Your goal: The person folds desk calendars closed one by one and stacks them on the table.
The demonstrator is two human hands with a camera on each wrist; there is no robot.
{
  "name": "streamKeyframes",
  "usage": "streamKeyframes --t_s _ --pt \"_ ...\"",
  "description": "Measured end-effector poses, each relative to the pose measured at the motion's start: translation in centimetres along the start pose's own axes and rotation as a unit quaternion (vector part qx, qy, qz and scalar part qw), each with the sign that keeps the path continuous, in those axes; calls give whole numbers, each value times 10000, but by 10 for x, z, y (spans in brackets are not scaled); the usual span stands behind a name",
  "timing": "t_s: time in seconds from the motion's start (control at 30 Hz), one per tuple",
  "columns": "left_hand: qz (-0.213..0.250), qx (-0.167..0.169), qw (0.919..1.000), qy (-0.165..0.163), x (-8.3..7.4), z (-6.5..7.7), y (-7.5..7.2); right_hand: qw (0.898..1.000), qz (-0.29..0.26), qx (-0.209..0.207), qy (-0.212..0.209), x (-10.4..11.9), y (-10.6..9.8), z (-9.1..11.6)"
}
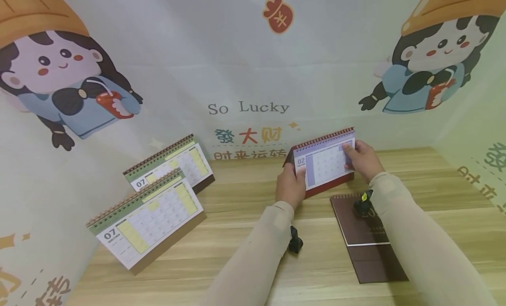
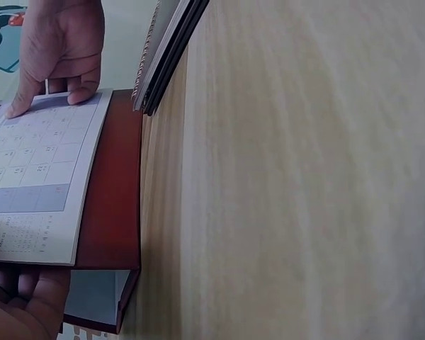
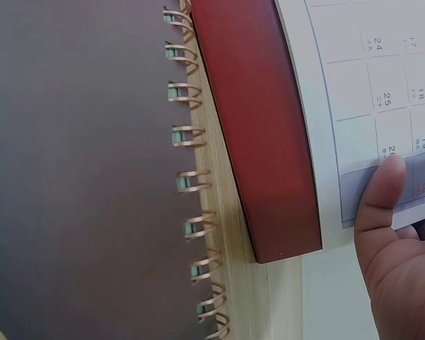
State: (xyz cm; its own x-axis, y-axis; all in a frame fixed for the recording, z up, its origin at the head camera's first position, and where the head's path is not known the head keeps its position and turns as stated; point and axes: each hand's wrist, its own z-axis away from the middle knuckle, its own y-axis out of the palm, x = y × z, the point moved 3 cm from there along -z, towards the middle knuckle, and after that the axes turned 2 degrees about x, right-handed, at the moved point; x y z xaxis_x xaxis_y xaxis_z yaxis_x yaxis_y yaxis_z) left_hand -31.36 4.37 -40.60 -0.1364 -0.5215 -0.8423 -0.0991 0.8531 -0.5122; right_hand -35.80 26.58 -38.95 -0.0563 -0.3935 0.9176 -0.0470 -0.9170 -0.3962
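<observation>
A red-based desk calendar (image 1: pixel 324 165) with a purple page marked 02 stands tilted back at the right of the table. My left hand (image 1: pixel 290 185) grips its left end, thumb on the page and fingers behind. At the opposite end my right hand (image 1: pixel 365 159) holds it, the thumb (image 3: pixel 384 188) lying on the printed grid. In the left wrist view the red base (image 2: pixel 113 184) forms a folded stand, hollow at its end, with the left hand's fingers (image 2: pixel 46 297) curled at that side.
A closed dark brown spiral calendar (image 1: pixel 359 227) lies flat near me, partly under the right forearm. Two green-topped calendars marked 07 stand at the left, a front one (image 1: pixel 158 214) overlapping a rear one (image 1: pixel 199 159). Behind the wooden table (image 1: pixel 245 196) hangs a printed backdrop (image 1: pixel 197 55).
</observation>
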Motion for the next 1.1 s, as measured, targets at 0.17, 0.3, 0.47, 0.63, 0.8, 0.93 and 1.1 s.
streamKeyframes --t_s 0.17,0.3,0.47,0.63,0.8,0.93,1.1 --pt "-77 -118 9998 114 0 2 1 10000 27 10 -22 0 1 0" --pt "-94 -149 9997 140 1 4 2 10000 44 27 -32 -1 1 -1" --pt "-26 -105 9999 131 1 4 3 10000 37 7 -36 -3 2 -4" --pt "-26 -141 9998 144 0 5 4 10000 -21 3 -25 -4 2 -6" --pt "-97 -176 9996 193 0 6 6 9999 -56 -6 -93 -4 1 -7" --pt "-88 -191 9995 222 0 6 7 9998 -121 -56 -150 -4 3 -7" --pt "-33 -99 9999 132 -2 7 5 9997 -189 -57 -138 -3 5 -6"
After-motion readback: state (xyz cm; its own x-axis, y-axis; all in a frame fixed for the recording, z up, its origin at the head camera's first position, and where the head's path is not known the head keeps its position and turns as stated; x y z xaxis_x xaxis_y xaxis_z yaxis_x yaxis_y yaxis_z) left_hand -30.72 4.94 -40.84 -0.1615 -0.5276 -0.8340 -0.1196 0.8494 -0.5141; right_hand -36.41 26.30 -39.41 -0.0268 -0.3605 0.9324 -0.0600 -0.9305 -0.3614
